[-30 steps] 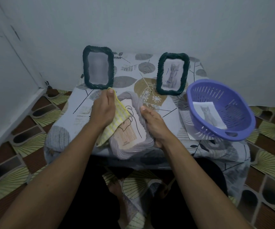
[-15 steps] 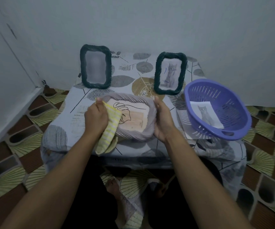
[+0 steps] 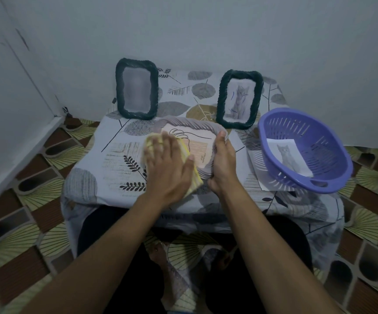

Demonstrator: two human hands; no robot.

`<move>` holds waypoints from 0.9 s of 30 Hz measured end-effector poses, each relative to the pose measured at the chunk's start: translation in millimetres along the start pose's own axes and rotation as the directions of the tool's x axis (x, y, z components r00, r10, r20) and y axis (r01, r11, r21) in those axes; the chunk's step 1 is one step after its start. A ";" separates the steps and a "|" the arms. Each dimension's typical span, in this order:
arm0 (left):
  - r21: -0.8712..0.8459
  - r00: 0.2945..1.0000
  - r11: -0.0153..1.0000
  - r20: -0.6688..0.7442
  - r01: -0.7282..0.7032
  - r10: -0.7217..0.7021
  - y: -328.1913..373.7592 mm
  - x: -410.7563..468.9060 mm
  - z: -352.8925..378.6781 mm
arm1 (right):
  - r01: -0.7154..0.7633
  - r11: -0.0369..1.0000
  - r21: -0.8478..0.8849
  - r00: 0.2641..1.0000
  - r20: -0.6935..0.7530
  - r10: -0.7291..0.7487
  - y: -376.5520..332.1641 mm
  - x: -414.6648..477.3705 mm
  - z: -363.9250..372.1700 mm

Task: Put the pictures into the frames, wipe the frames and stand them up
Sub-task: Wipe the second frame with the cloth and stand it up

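A grey rope-edged frame (image 3: 192, 126) with a line-drawing picture lies face up on the low table (image 3: 106, 168). My left hand (image 3: 167, 164) lies flat on a yellow cloth (image 3: 153, 140) and presses it onto the frame's left half. My right hand (image 3: 223, 162) grips the frame's right edge. Two dark green frames stand at the back: the left one (image 3: 137, 89) has a blurred picture, the right one (image 3: 239, 99) shows a cat drawing.
A purple basket (image 3: 315, 137) at the table's right end holds a loose cat picture (image 3: 289, 156) and sits on a sheet of paper (image 3: 257, 171). A leaf-print cloth covers the table. Walls close in behind and to the left; my legs are under the table.
My left hand opened out flat and slid the yellow cloth rightward over the frame's front. The frame now lies lower on the table, my right hand still on its right edge.
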State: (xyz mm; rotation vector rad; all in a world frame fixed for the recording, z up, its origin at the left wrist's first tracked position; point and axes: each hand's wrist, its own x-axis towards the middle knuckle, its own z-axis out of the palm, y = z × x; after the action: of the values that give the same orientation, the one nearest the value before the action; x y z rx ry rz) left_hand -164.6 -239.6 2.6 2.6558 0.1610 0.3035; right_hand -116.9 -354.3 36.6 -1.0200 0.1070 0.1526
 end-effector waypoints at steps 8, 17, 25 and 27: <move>0.118 0.997 0.991 -0.044 -0.064 0.070 -36.3 18.5 -11.5 | 0.017 0.992 -0.128 0.997 0.076 -0.008 -8.1 -5.9 -6.6; -0.348 0.884 0.848 -0.096 0.400 -0.457 -29.1 41.5 -24.4 | 0.023 0.988 -0.155 0.991 0.134 -0.002 -3.5 -16.7 2.1; -0.170 0.998 0.984 -0.022 0.049 -0.053 -30.9 5.7 9.1 | 0.073 0.970 -0.231 0.989 0.141 -0.041 -9.1 -8.4 0.4; -0.209 0.998 0.978 -0.065 -0.025 0.012 -41.1 1.7 8.2 | 0.076 0.971 -0.226 0.988 0.152 -0.042 -10.4 -7.7 -0.9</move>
State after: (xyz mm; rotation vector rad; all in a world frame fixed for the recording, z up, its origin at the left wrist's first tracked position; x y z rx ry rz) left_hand -163.5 -206.4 -22.9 2.4412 0.1173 0.3886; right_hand -122.6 -361.1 46.0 -1.2397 -0.0767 0.1877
